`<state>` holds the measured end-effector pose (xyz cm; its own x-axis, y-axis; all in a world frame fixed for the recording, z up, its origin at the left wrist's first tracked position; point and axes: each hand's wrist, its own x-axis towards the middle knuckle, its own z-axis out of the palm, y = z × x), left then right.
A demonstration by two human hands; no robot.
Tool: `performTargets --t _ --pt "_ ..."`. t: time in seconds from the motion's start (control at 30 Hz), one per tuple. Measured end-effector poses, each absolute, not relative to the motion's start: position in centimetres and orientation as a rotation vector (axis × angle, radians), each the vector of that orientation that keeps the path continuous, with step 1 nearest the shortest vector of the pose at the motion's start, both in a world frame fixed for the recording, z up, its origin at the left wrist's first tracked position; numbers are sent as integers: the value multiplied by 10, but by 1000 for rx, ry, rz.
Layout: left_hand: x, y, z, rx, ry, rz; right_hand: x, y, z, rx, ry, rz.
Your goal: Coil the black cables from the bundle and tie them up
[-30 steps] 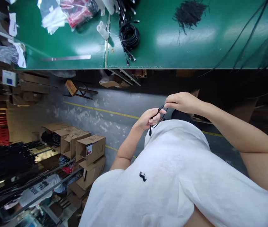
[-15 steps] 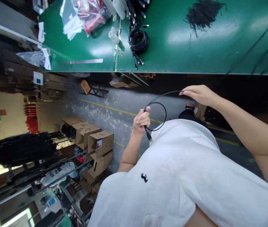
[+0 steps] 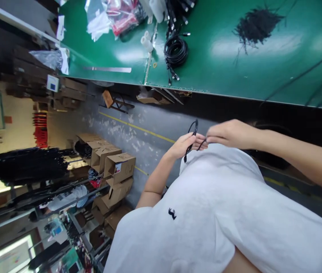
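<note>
A thin black USB cable (image 3: 194,127), bent into a small loop, is between my hands in front of the white shirt. My left hand (image 3: 182,145) grips the loop with its thumb, its other fingers stretched toward the right. One cable end with a dark plug (image 3: 185,158) hangs below that palm. Close to those fingertips, my right hand (image 3: 229,133) pinches another part of the cable; its fingertips are slightly blurred.
On the green table (image 3: 206,77) lie a coiled bundle of black cables (image 3: 176,50), a heap of black ties or short strips (image 3: 259,24), a metal ruler (image 3: 112,69) and bagged red items (image 3: 122,17). Cardboard boxes (image 3: 119,167) stand on the floor at left. A person (image 3: 66,199) is farther off.
My right hand has come left and down to my left hand, drawing the cable into a tighter loop. My left hand has shifted right and turned. The view has tilted slightly.
</note>
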<state>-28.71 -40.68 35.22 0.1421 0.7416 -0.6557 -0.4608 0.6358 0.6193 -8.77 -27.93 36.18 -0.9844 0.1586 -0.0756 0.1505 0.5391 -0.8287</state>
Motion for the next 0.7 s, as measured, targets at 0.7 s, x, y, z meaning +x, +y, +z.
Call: performTargets --t 0.7 --pt "-348 -408 397 117 1235 1523 31 -270 252 -849 -2842 1199"
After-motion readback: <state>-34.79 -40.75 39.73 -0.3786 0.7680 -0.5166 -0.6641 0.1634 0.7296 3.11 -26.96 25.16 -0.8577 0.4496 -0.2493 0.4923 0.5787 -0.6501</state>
